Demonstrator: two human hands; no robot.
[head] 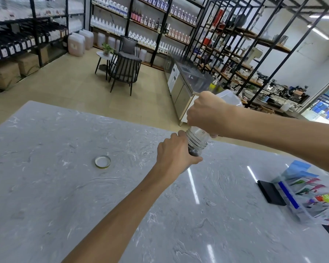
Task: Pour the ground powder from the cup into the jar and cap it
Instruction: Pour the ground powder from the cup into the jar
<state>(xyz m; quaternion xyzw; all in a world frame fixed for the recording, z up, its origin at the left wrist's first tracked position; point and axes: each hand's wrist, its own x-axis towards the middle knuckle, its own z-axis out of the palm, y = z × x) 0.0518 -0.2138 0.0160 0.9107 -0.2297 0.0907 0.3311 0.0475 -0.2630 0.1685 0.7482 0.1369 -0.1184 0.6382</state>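
pour step: left hand clasped jar, right hand gripped upended cup; best kept mouth-to-mouth, tapped empty before lid.

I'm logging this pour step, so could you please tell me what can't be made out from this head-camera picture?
- Lower jar: the left hand wraps it, hiding its base and fill level.
- Cup: the right hand covers most of it, so any remaining powder is hidden.
- Cup and jar mouths: touching or apart is unclear.
- Lid: its underside is hidden against the table.
- Clear box: cut off by the right edge.
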